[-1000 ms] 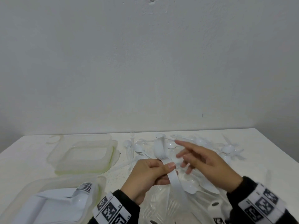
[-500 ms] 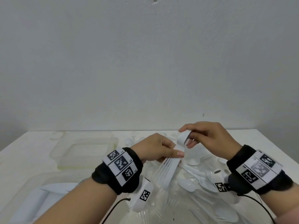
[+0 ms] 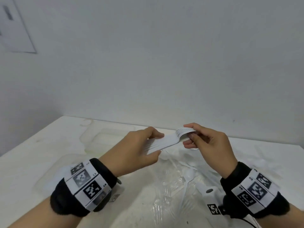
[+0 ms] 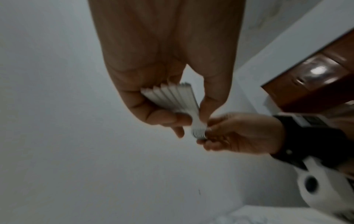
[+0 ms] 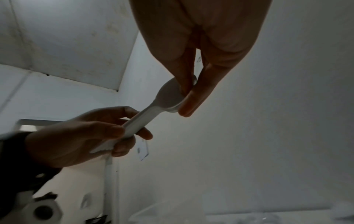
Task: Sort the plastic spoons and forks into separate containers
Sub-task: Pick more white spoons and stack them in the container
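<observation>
Both my hands are raised above the white table [image 3: 32, 162], wrists banded with black cuffs carrying printed markers. My left hand [image 3: 138, 148] is turned knuckles-up, its fingers curled over the top and the thumb underneath, gripping the handle end of a nested stack of white plastic spoons [image 3: 166, 142]. In the left wrist view the handle ends fan apart slightly inside that grip [image 4: 170, 98]. My right hand [image 3: 207, 145] sits just to the right, at about the same height, thumb and fingertips pinching the stacked bowls [image 5: 170, 97]; several bowl rims show as layered edges at the top of the pinch. The stack spans the gap between the two hands, roughly level, tilted up a little toward the right.

Directly below the hands lies crumpled clear plastic wrap [image 3: 172, 186] with loose white cutlery [image 3: 190, 174] on and around it; which pieces are forks I cannot tell. To the left on the table stand two translucent containers, the far one [image 3: 102, 137] pale greenish, the near one [image 3: 54, 168] partly hidden behind my left wrist.
</observation>
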The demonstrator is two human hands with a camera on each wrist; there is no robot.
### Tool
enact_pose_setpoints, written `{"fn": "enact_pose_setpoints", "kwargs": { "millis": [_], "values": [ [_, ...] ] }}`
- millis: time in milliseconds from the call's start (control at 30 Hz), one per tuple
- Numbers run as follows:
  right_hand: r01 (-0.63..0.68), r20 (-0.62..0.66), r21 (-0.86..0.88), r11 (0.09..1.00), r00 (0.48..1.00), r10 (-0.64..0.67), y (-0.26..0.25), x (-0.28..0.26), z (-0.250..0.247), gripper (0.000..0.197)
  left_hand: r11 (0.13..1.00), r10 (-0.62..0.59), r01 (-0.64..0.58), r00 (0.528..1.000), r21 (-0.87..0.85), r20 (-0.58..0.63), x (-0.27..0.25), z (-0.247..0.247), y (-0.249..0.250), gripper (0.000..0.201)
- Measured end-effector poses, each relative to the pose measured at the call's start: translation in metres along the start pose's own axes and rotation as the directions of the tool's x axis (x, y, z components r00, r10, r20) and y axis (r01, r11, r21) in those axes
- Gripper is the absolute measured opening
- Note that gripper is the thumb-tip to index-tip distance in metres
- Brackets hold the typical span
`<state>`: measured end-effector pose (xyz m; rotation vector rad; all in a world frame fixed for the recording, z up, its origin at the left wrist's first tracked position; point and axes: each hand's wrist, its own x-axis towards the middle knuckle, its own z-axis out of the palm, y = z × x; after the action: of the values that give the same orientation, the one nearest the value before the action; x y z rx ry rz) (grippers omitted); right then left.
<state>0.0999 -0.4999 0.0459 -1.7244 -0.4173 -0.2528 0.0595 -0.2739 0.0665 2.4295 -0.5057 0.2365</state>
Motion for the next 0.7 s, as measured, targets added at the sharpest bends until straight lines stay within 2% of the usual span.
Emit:
{"fn": "enact_pose_setpoints", "kwargs": {
  "millis": [200,300,367,500,700],
  "values": [
    [-0.004,0.216,-0.061,0.998,0.976,0.017,-0.009,-0.006,0.057,0.032,0.969,-0.246,0.244,0.968,-0.043,-0.05,-0.049,-0.048,-0.03,0.029],
    [-0.005,0.289,-0.092,0.996,0.957,0.032,-0.015,-0.011,0.086,0.033,0.959,-0.283,0.281,0.957,-0.049,-0.06,-0.074,-0.069,-0.042,0.027],
    [0.04,0.348,-0.157,0.987,0.937,0.018,-0.019,-0.015,0.106,0.028,0.961,-0.278,0.278,0.96,-0.007,-0.036,-0.087,-0.086,-0.054,0.028],
    [0.085,0.429,-0.268,0.96,0.902,0.04,-0.023,-0.025,0.149,0.022,0.957,-0.29,0.285,0.952,0.062,0.102,-0.108,-0.121,-0.09,0.027],
    [0.162,0.51,-0.52,0.838,0.847,0.153,-0.016,-0.037,0.206,0.011,0.955,-0.291,0.244,0.884,0.169,0.365,-0.121,-0.131,-0.151,0.02]
  ]
}}
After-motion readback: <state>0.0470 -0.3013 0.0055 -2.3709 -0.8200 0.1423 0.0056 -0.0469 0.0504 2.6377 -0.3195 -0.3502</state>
